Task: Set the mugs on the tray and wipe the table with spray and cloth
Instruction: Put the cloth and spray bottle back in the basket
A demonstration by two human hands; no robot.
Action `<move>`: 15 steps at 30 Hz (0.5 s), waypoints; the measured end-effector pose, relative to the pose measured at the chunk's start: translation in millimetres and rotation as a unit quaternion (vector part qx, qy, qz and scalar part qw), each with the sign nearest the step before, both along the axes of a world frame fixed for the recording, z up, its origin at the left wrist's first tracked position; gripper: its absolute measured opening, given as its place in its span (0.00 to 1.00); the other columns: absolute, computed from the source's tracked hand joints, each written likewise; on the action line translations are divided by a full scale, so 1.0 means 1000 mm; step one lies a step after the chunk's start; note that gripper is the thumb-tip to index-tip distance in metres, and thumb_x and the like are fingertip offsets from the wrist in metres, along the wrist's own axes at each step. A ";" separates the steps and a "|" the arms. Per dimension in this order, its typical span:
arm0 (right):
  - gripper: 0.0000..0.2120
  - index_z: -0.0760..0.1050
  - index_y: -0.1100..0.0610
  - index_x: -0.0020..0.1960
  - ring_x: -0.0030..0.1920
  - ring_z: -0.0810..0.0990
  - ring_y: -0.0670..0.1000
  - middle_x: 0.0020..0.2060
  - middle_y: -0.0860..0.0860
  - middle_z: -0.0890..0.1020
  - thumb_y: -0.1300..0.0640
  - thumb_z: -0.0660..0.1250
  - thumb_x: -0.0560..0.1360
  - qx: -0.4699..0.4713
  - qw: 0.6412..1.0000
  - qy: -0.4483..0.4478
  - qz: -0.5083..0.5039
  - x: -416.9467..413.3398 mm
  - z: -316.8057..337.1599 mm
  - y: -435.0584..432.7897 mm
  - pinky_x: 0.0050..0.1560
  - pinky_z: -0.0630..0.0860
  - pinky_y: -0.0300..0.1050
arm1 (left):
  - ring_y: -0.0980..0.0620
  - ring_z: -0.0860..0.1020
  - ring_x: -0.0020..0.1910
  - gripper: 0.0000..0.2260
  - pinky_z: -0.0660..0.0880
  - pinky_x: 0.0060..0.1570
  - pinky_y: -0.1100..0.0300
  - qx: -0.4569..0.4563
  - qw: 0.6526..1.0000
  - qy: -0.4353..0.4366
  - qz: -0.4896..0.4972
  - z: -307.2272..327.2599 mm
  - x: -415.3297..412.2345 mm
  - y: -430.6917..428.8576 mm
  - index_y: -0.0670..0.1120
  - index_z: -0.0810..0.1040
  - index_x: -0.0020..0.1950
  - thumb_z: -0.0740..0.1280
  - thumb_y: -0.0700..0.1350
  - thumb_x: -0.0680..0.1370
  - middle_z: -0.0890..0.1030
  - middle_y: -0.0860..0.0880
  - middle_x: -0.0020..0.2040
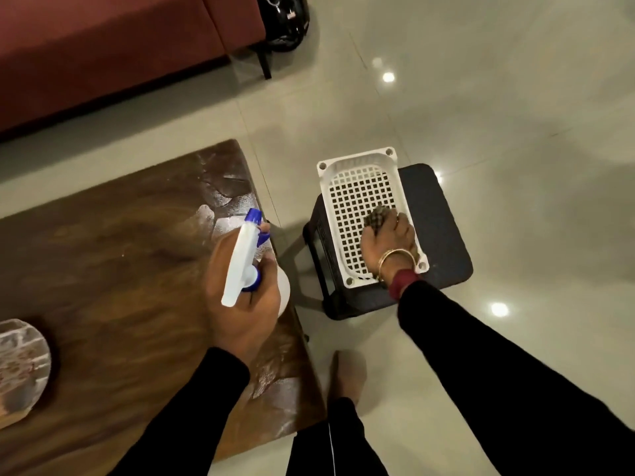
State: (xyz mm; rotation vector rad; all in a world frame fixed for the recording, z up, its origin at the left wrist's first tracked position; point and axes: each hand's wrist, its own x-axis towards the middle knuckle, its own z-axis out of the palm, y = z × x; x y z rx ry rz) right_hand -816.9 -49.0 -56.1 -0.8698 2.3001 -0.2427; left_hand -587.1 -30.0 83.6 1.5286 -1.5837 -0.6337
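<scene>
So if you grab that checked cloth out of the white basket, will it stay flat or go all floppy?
Probably floppy: the checked cloth already looks bunched under the right hand in the white basket. It likely weighs little, since it is small and thin. It should not slip much, as woven fabric grips fingers.

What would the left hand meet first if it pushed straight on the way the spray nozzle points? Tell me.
The left hand aims the spray bottle up-frame along the wooden table. It would likely meet only the wet patch near the far right corner; height above the table is unclear.
</scene>
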 end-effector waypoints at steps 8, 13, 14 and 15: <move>0.54 0.41 0.65 0.84 0.84 0.43 0.62 0.84 0.62 0.44 0.30 0.59 0.77 0.016 0.991 0.127 0.043 0.032 -0.043 0.025 0.81 0.47 0.65 | 0.69 0.77 0.55 0.29 0.69 0.57 0.77 -0.056 0.994 0.062 -0.064 -0.028 -0.068 -0.045 0.66 0.68 0.58 0.72 0.33 0.75 0.76 0.71 0.55; 0.56 0.38 0.65 0.84 0.84 0.41 0.62 0.84 0.63 0.41 0.28 0.58 0.77 0.015 0.989 0.130 0.063 0.036 -0.049 0.034 0.82 0.45 0.64 | 0.49 0.80 0.53 0.13 0.74 0.59 0.63 -0.070 0.982 0.112 -0.133 -0.047 -0.130 -0.091 0.42 0.76 0.63 0.71 0.37 0.79 0.81 0.42 0.54; 0.55 0.39 0.66 0.84 0.84 0.42 0.63 0.84 0.64 0.42 0.29 0.59 0.76 0.017 0.989 0.135 0.066 0.036 -0.049 0.035 0.82 0.47 0.64 | 0.49 0.80 0.53 0.14 0.74 0.59 0.64 -0.063 0.983 0.112 -0.133 -0.052 -0.144 -0.100 0.39 0.76 0.62 0.72 0.39 0.79 0.81 0.42 0.55; 0.55 0.41 0.66 0.84 0.84 0.44 0.63 0.84 0.64 0.43 0.30 0.60 0.76 0.017 0.988 0.138 0.068 0.037 -0.049 0.036 0.82 0.48 0.65 | 0.50 0.79 0.54 0.15 0.73 0.59 0.66 -0.053 0.984 0.108 -0.133 -0.056 -0.157 -0.107 0.38 0.76 0.63 0.73 0.40 0.78 0.80 0.42 0.55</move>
